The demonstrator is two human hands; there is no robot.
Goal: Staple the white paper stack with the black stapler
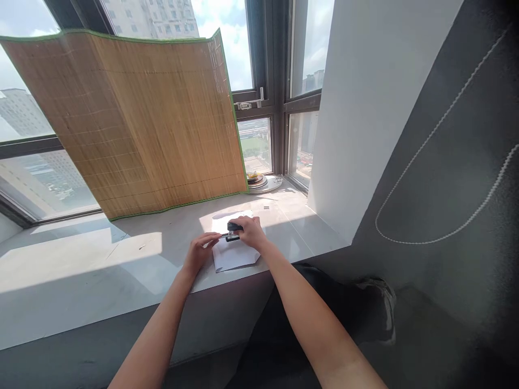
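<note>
My right hand [250, 232] is wrapped round a black stapler [233, 237], held above a sheet of white paper [235, 256] on the window sill. The stapler's front points left, towards my left hand [201, 247]. With its fingers pinched together, my left hand meets a thin metal piece [223, 235] at the stapler's front end. Whether this piece is part of the stapler is too small to tell. Behind the paper, a small strip that looks like staples [266, 207] lies on the sill.
A bamboo mat [162, 124] with green edging leans against the windows. In the corner, a stack of plates [263, 185] stands partly behind it. The pale sill [133, 281] ends at a front edge near my forearms. A white beaded cord [421, 242] hangs at the right.
</note>
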